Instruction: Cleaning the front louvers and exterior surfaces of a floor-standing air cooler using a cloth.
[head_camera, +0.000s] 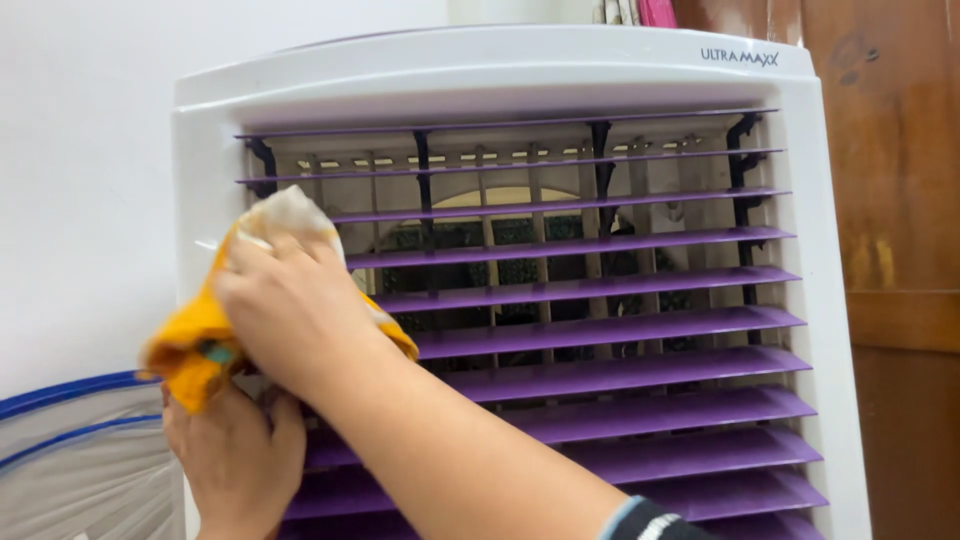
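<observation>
**Inspector A:** Hands first. The right hand (290, 310) reaches in from the lower right, fingers curled and pressed down over a yellow and white cloth (200, 345), holding it against the left end of the purple louvres (600, 330). The left hand (235, 460) sits directly below it, touching the cloth's lower edge. Whether its fingers are closed or spread I cannot tell; only its back shows.

**Inspector B:** Position of the cloth, taking the air cooler (500, 70) as reference?

**Inspector A:** At the cooler's left side, bunched over the louvre ends and the white frame beside them, about mid-height of the grille. A white corner sticks up above the right hand's fingers.

**Inspector B:** Surroundings?

**Inspector A:** A dark cuff (645, 520) shows on the right forearm, low in front of the cooler. Left of the cooler, a pale wall (80, 150), and below it a white mesh item with blue rims (70, 440). Right of the cooler, a brown wooden panel (890, 200).
</observation>
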